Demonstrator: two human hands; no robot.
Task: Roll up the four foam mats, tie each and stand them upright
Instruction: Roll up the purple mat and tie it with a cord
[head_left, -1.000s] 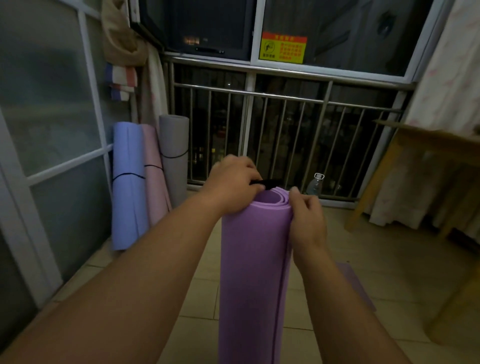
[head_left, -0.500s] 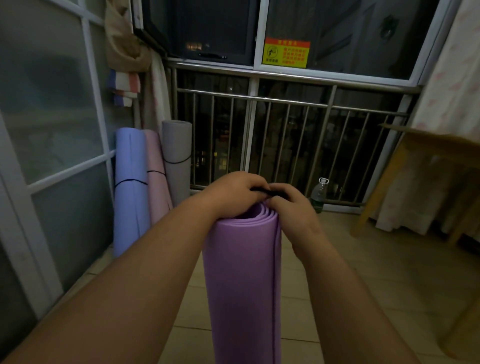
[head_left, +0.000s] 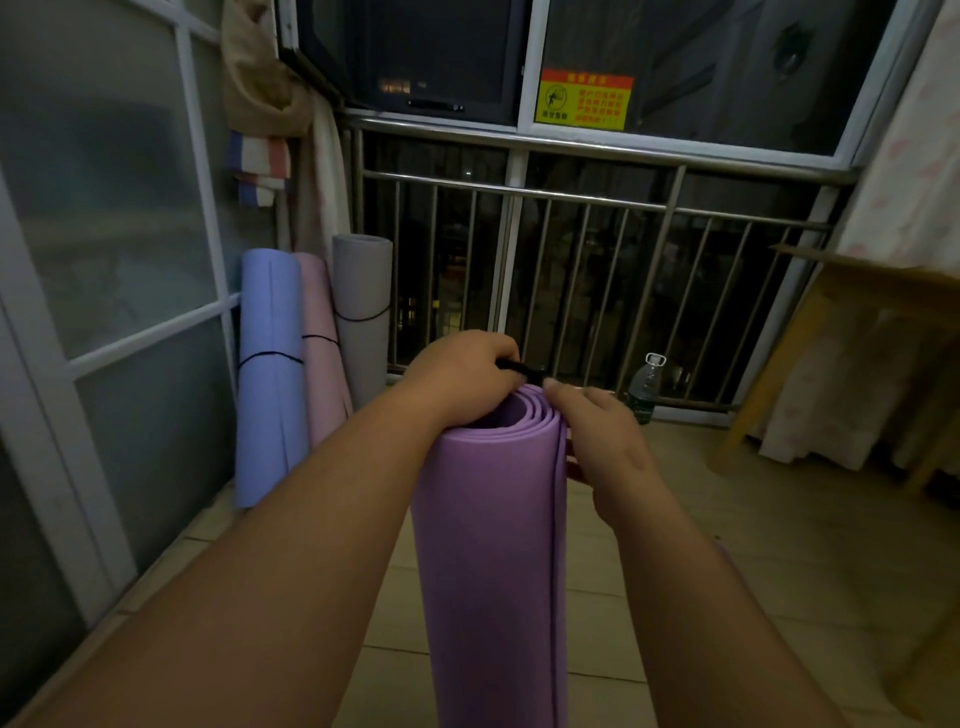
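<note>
atop the upright purple rolled foam mat (head_left: 493, 545), left hand (head_left: 462, 374) pinches a black band (head_left: 519, 368); right hand (head_left: 608, 441) grips the roll's right edge, thumb just beside the band's end

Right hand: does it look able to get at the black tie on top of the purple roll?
Likely yes. The black tie pokes out of the left hand over the purple mat, and the right hand has its thumb right beside the free end, nothing between them.

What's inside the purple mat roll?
The purple mat shows only its own coiled layers around a dark hollow. The left hand, pinching a black strap, covers part of the opening; deeper down cannot be seen.
</note>
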